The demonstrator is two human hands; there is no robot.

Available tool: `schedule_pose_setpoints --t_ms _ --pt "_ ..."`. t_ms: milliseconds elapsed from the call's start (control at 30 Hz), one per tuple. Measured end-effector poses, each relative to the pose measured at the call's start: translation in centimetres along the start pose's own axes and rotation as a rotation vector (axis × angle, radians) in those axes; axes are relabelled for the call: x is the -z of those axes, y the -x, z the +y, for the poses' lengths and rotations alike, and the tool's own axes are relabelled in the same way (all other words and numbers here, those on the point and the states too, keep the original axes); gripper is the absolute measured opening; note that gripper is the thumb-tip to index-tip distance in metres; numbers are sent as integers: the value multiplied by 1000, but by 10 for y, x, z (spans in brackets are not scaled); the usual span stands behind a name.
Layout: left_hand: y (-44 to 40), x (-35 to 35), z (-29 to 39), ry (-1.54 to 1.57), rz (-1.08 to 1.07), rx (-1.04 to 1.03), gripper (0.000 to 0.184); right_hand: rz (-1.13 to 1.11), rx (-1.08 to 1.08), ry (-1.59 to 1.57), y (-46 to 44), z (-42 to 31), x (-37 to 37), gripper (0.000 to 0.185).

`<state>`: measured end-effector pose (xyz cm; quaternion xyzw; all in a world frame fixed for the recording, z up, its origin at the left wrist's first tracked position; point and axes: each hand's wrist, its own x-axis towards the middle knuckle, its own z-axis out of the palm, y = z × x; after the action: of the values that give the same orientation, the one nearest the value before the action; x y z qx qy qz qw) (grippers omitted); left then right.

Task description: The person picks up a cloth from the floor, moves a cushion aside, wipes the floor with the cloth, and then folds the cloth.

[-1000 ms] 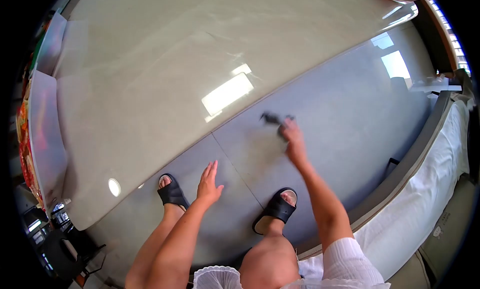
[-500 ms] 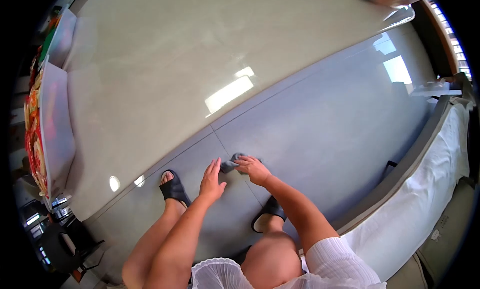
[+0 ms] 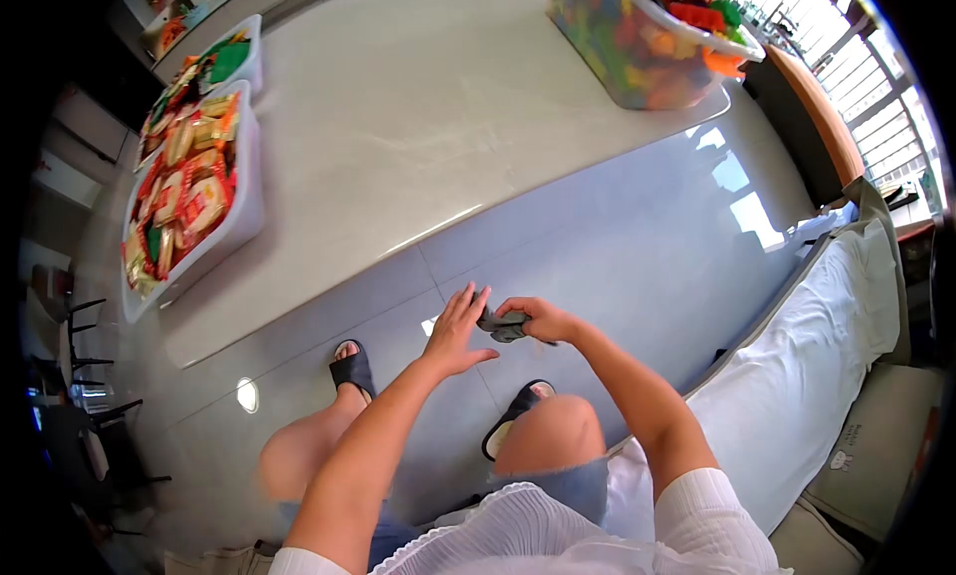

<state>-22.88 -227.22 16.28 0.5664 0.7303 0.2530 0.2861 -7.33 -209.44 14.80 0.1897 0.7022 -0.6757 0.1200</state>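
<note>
A small dark-grey cloth (image 3: 505, 328), bunched up, hangs in front of my knees. Its exact kind does not show. My right hand (image 3: 543, 319) pinches it at its right side, fingers curled round. My left hand (image 3: 459, 328) faces it from the left, fingers stretched out and thumb spread. The left fingertips reach the cloth's left end; whether they touch it I cannot tell. Below both hands lies the grey tiled floor, with my black slippers (image 3: 513, 412) on either side.
A glossy pale table (image 3: 368, 127) stretches ahead. White bins of wrapped snacks (image 3: 189, 202) stand at its left; a clear tub of colourful pieces (image 3: 637, 47) stands at its far right. A white-covered sofa (image 3: 797, 376) runs along my right. Dark chairs (image 3: 90, 446) stand at left.
My right hand has lifted the grey cloth from near the floor. My left hand has come up beside it. The view has tilted up, showing more of the bins and tub.
</note>
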Motion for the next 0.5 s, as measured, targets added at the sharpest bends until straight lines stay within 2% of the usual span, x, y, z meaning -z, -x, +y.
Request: schedule_pose_setpoints --t_ms 33,67,100,133,167,200,233,300,333,433,467,500 --pt "4 7 8 -29 -2 -36 112 -43 37 133 3 -24 -3 54" --pt "8 13 18 -148 125 -100 91 -80 78 270 5 -47 -3 52" --pt "10 27 28 -112 63 22 78 -117 117 406 8 -69 -7 50" --pt "11 42 39 -72 -3 148 66 -31 227 347 12 -89 -15 47" --pt "17 50 46 -25 -72 276 54 28 221 326 9 -93 -21 48" --pt "20 36 24 72 161 150 24 178 241 327 5 -91 -30 47" --pt "24 41 26 188 137 255 22 331 262 325 -1 -86 -37 49" --pt "21 51 23 422 78 462 20 478 181 311 -9 -76 -45 50" --pt "15 45 5 491 64 436 27 565 145 302 -19 -75 -46 52" --pt "3 25 -8 1504 194 652 35 382 -256 -203 -23 -83 -68 57" --pt "1 11 -18 1779 175 617 37 312 -262 -198 -29 -76 -74 57" --pt "-12 9 -24 1843 159 573 36 235 -274 -196 -36 -71 -77 58"
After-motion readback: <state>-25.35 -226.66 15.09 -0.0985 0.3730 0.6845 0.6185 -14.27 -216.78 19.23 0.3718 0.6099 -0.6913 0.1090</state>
